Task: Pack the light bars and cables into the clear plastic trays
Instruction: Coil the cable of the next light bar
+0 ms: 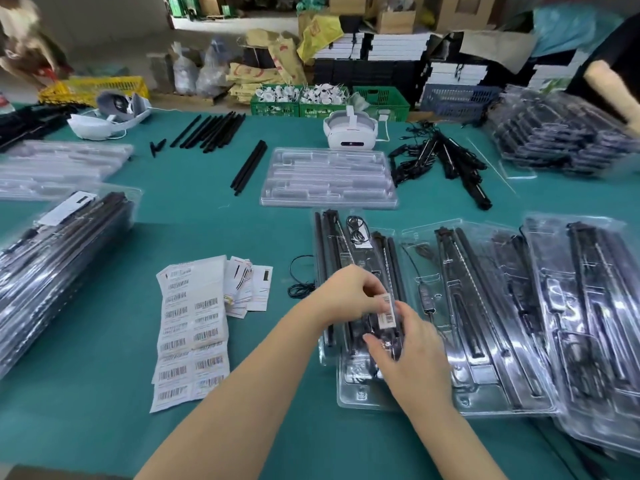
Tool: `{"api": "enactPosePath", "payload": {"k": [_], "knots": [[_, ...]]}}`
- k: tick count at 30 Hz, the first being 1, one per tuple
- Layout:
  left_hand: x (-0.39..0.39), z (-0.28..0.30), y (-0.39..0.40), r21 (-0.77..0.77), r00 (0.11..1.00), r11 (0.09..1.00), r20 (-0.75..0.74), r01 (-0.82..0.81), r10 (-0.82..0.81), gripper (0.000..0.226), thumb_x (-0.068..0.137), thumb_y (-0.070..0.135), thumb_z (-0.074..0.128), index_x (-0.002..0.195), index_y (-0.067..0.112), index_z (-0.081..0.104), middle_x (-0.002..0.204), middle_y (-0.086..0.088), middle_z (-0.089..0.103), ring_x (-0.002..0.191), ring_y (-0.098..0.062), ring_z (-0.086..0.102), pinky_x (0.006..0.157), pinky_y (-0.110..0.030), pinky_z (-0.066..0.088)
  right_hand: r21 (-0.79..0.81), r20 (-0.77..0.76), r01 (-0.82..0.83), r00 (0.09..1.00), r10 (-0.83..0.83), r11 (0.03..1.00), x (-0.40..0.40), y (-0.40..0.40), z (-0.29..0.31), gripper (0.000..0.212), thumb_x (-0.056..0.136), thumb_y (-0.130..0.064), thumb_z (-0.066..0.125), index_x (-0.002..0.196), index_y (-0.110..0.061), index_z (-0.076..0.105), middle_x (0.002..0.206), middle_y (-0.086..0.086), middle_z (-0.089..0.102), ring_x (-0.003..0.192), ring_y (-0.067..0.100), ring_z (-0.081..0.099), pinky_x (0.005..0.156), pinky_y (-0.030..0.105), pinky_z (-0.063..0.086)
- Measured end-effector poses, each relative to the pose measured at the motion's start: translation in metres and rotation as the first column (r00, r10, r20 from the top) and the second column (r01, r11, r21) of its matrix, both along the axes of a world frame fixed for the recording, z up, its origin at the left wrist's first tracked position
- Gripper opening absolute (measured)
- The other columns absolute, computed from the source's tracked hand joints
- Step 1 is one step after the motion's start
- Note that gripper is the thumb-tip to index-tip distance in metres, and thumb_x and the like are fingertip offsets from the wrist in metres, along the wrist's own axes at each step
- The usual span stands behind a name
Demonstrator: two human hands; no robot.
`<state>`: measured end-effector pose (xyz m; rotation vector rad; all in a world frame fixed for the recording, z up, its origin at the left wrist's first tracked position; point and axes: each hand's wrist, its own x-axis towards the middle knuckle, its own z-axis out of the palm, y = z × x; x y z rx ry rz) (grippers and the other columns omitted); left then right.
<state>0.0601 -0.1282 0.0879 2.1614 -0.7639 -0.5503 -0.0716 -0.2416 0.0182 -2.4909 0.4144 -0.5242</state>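
A clear plastic tray (358,393) packed with black light bars (323,237) and a coiled cable (356,232) lies in front of me. Over it, my left hand (346,292) pinches the top of a white barcode sticker (387,311). My right hand (412,348) holds the sticker's lower end with thumb and fingers, on the tray's lid. A loose black cable (299,282) lies left of the tray. An empty clear tray (329,178) sits further back, with loose light bars (249,168) beside it.
Barcode label sheets (190,327) lie on the green table at the left. Filled trays overlap at the right (502,306) and stack at the left (59,265). A white headset (349,131), cabled bars (446,157) and crates stand behind. Another person's arm (613,88) shows far right.
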Motion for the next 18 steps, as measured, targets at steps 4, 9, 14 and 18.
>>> {"api": "enactPosePath", "payload": {"k": [4,9,14,18], "knots": [[0.0025,-0.0036,-0.0084,0.068,1.000,0.998,-0.026,0.003,-0.001,0.015,0.084,0.025,0.080,0.074,0.030,0.070,0.059,0.019,0.062,0.050,0.008,0.053,0.060,-0.019,0.041,0.029,-0.023,-0.006,1.000,0.007,1.000,0.0032,-0.0024,-0.0010,0.068,0.081,-0.056,0.069,0.135,-0.019,0.054,0.117,-0.003,0.063,0.112,0.019,0.053,0.098,0.040,0.047],[0.0020,-0.0029,-0.0101,0.090,0.999,0.996,-0.044,-0.002,0.006,0.006,0.084,0.026,0.080,0.084,0.022,0.076,0.065,0.016,0.064,0.056,0.002,0.054,0.061,-0.022,0.043,0.040,-0.023,-0.001,1.000,0.002,0.999,0.0038,-0.0022,-0.0032,0.069,0.081,-0.056,0.071,0.136,-0.019,0.053,0.118,-0.004,0.063,0.113,0.016,0.053,0.099,0.039,0.046],[0.0028,-0.0023,-0.0111,0.117,0.998,0.993,-0.056,-0.016,0.022,0.010,0.084,0.026,0.080,0.090,0.020,0.076,0.076,0.010,0.067,0.071,-0.009,0.060,0.068,-0.026,0.047,0.037,-0.027,0.016,1.000,-0.015,0.999,0.0030,-0.0020,-0.0046,0.072,0.081,-0.058,0.070,0.137,-0.018,0.051,0.120,-0.002,0.063,0.115,0.017,0.052,0.100,0.039,0.046],[0.0024,-0.0034,-0.0121,0.140,0.999,0.990,-0.030,-0.019,0.023,0.010,0.083,0.025,0.081,0.088,0.020,0.074,0.076,0.009,0.067,0.070,-0.009,0.060,0.067,-0.026,0.047,0.041,-0.036,0.024,0.999,-0.022,0.999,0.0033,-0.0021,-0.0057,0.072,0.081,-0.059,0.070,0.138,-0.018,0.051,0.121,-0.003,0.062,0.117,0.016,0.050,0.102,0.038,0.046]]}}
